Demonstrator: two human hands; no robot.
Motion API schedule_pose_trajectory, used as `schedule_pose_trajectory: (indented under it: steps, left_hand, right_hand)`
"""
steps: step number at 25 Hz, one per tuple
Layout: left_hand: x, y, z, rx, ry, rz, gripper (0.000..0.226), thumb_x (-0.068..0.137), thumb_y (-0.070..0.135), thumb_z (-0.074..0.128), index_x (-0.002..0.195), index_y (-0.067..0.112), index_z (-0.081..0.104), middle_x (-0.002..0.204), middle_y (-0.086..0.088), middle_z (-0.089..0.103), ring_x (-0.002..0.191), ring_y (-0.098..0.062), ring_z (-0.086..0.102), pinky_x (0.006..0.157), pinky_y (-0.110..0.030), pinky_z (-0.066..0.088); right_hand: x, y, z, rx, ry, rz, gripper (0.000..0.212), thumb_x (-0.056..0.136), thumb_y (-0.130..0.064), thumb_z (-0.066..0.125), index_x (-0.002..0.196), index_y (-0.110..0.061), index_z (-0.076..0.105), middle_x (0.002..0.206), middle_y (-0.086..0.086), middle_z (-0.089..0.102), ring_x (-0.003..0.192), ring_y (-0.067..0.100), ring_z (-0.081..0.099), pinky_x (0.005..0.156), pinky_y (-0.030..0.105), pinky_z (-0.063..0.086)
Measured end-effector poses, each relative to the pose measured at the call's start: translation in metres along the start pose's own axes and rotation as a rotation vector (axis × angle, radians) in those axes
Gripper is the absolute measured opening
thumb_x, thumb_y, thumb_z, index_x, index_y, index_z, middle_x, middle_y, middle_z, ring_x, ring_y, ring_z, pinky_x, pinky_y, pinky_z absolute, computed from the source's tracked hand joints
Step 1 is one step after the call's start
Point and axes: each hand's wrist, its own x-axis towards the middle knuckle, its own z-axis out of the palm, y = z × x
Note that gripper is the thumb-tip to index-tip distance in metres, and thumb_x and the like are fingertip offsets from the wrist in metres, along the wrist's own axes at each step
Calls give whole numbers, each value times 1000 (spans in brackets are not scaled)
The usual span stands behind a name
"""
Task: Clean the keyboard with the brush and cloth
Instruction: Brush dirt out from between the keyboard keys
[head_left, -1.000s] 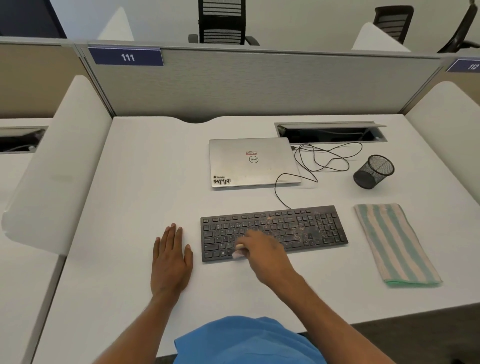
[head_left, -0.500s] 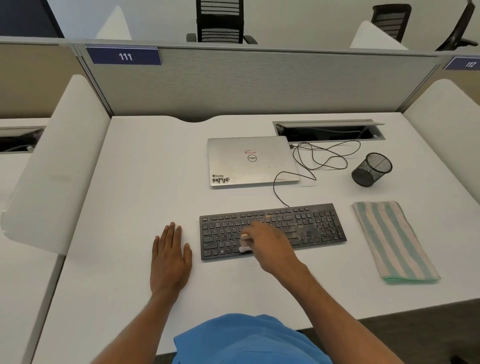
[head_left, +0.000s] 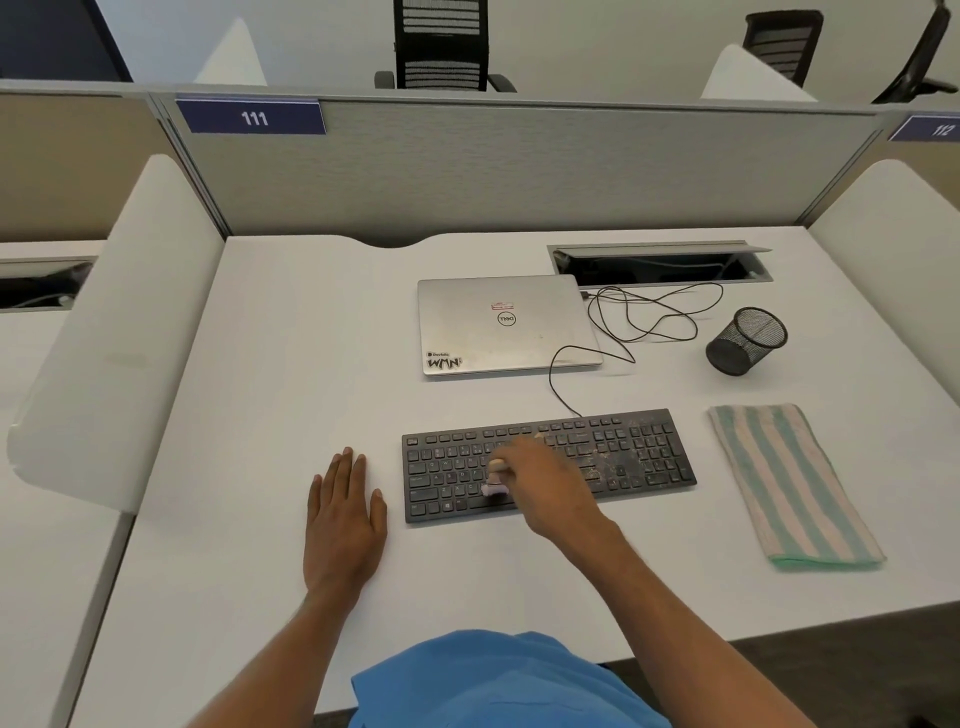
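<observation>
So the black keyboard (head_left: 623, 457) sits on the white desk (head_left: 260, 415), and its right half is pretty dusty. The right hand (head_left: 550, 483) is over the keyboard's middle, fingers curled around a small brush (head_left: 496, 480) whose pinkish tip touches the lower-left keys. The left hand (head_left: 345, 514) lies flat on the desk just left of the keyboard, fingers straight, holding nothing. The striped cloth (head_left: 789, 483) lies folded to the keyboard's right, untouched. Behind the keyboard there's a closed silver laptop (head_left: 504, 322), a loopy black cable (head_left: 644, 317), and a tipped mesh pen cup (head_left: 745, 340) off to the back right.
</observation>
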Motion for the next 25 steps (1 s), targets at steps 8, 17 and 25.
schedule_pose_trajectory:
  steps: [8, 17, 25]
  left_hand:
    - [0, -1, 0, 7, 2, 0, 67, 105, 41, 25, 161, 7, 38, 171, -8, 31, 160, -21, 22, 132, -41, 8]
    - [0, -2, 0, 11, -11, 0, 66, 105, 40, 25, 162, 8, 37, 171, -7, 30, 160, -20, 22, 132, -42, 9]
    - [2, -2, 0, 22, -5, 2, 66, 105, 39, 27, 162, 7, 37, 171, -7, 30, 160, -20, 22, 132, -41, 7]
  right_hand:
    - [-1, 43, -33, 141, 107, 215, 17, 100, -8, 50, 101, -13, 66, 87, -5, 60, 81, 5, 68, 50, 5, 38]
    - [54, 12, -39, 126, 55, 56, 16, 98, -8, 54, 92, -12, 68, 90, -7, 63, 79, -1, 64, 53, 9, 39]
    - [51, 68, -56, -22, 80, 224, 19, 91, -9, 59, 82, -21, 70, 86, -10, 70, 77, 10, 61, 73, 27, 45]
